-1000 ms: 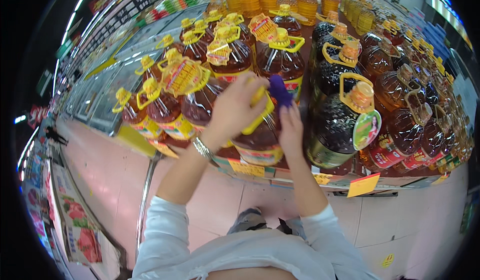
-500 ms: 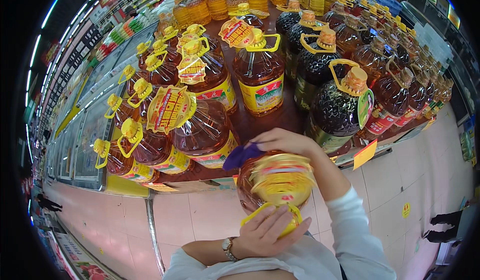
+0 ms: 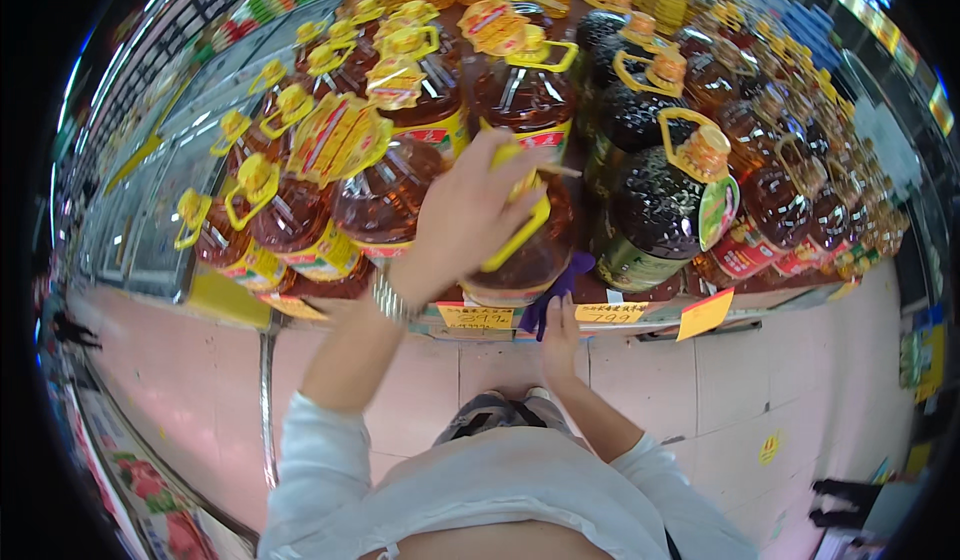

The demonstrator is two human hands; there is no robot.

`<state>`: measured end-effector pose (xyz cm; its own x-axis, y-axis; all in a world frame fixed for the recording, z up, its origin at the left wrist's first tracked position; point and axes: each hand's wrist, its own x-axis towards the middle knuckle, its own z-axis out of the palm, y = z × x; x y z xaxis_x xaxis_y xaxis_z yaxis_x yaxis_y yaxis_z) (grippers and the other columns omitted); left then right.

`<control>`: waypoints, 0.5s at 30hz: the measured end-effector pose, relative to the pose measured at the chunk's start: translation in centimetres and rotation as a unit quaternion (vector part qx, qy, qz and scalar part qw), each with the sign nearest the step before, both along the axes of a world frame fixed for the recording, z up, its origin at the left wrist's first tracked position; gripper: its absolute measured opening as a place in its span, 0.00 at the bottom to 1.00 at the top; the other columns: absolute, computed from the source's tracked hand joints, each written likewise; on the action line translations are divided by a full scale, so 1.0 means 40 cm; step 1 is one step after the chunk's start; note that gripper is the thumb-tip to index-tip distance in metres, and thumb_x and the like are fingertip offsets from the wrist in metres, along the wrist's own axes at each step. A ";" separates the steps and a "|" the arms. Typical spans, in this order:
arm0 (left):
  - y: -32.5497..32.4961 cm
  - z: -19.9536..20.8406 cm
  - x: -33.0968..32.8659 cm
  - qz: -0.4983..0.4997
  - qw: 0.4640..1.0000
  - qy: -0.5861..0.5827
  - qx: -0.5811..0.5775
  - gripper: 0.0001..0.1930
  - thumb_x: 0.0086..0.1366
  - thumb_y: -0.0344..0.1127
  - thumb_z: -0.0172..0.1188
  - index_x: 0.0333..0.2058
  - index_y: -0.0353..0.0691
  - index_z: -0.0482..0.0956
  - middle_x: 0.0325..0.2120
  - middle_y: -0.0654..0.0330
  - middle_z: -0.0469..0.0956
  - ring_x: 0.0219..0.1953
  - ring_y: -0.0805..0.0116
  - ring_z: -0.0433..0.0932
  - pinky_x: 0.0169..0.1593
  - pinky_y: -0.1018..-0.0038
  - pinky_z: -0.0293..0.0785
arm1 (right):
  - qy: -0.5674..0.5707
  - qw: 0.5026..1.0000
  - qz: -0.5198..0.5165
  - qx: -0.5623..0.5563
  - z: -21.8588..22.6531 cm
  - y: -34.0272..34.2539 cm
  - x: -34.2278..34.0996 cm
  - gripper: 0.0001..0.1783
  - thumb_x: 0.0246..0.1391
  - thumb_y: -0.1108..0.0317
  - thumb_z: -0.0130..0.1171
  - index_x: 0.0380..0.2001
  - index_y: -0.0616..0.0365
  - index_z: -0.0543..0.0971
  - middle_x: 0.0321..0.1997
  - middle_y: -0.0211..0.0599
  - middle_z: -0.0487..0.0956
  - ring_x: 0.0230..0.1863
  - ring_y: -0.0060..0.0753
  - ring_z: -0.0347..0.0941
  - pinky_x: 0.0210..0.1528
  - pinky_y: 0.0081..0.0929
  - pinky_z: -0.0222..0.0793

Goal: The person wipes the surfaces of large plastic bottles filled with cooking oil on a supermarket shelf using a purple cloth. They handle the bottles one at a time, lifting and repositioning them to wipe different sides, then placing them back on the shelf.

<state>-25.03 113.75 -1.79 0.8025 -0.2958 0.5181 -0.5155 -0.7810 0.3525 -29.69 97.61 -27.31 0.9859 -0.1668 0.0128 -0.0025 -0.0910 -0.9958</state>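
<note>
A large amber cooking oil bottle [image 3: 545, 235] with a yellow cap and handle stands at the front edge of the display, between another amber bottle [image 3: 385, 190] and a dark one [image 3: 650, 215]. From above, my left hand [image 3: 465, 210] grips it at the cap and handle; motion smears the fingers a little. A purple cloth [image 3: 556, 296] is pinched in my right hand [image 3: 560, 338], low by the bottle's front right side. The hand and wrist hide much of the bottle's left side.
Rows of oil bottles crowd the display behind and to both sides. Price cards [image 3: 706, 314] hang along its front edge. Glass-topped freezer cases [image 3: 150, 230] stand at the left. Pale floor tiles [image 3: 660, 390] lie below, and another person's dark legs [image 3: 840, 503] show at lower right.
The oil bottle has moved from against my body onto the display's front edge and now stands upright. My right hand with the cloth has dropped from the bottle's base to its lower right side.
</note>
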 end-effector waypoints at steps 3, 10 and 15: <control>0.063 0.008 0.135 -0.094 0.995 -0.022 -0.005 0.18 0.67 0.46 0.53 0.53 0.49 0.74 0.44 0.56 0.72 0.46 0.57 0.75 0.46 0.67 0.74 | -0.262 0.957 0.030 -0.123 0.142 0.064 0.018 0.24 0.63 0.71 0.44 0.62 0.69 0.63 0.73 0.53 0.48 0.73 0.51 0.44 0.69 0.36 0.45; 0.076 -0.007 0.158 -0.129 0.991 -0.003 0.024 0.21 0.69 0.52 0.47 0.53 0.47 0.73 0.40 0.56 0.72 0.42 0.57 0.76 0.43 0.63 0.76 | -0.213 0.977 0.015 0.005 0.076 -0.045 0.100 0.36 0.50 0.73 0.54 0.64 0.61 0.59 0.67 0.53 0.60 0.68 0.54 0.53 0.69 0.38 0.49; 0.062 0.000 0.194 -0.143 0.989 0.027 0.040 0.22 0.68 0.54 0.46 0.53 0.49 0.73 0.40 0.56 0.72 0.43 0.57 0.76 0.41 0.62 0.76 | -0.132 0.879 0.155 -0.431 -0.074 -0.092 0.110 0.35 0.43 0.76 0.61 0.59 0.61 0.66 0.59 0.54 0.67 0.60 0.54 0.62 0.61 0.42 0.60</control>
